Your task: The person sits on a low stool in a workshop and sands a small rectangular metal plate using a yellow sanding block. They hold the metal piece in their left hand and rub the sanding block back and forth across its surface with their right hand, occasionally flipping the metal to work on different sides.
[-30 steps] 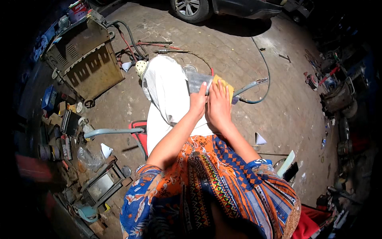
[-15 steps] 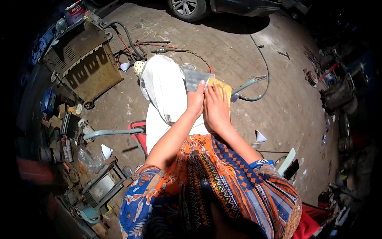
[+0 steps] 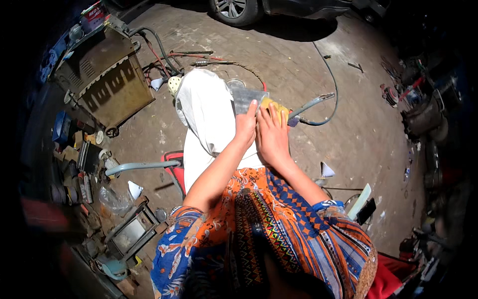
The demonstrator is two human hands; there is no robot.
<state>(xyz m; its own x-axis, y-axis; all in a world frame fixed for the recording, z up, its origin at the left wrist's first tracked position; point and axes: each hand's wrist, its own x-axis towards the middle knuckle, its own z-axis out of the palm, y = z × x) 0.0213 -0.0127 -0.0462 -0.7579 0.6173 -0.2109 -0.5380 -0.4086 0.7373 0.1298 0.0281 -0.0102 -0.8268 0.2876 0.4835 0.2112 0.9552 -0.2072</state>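
A flat grey rectangular plate (image 3: 244, 97), perhaps metal, lies over my lap on the white trousers (image 3: 209, 114). My left hand (image 3: 244, 129) grips its near edge, the thumb up on top and the other fingers hidden beneath. Right beside it, my right hand (image 3: 273, 142) presses a bunched yellow cloth (image 3: 280, 108) at the plate's right end. Its fingers are bent over the cloth, which covers that part of the plate.
A boxy metal machine (image 3: 107, 82) with cables stands at the far left. Tools and scrap lie along both sides. Past my right hand are a grey bent tube (image 3: 311, 105) and a dark hose (image 3: 334, 94). A parked car (image 3: 298, 9) is at the back.
The yellow cloth lay flatter and wider before; now it is bunched up under my right fingers, which are more bent. My left hand and the plate have barely moved.
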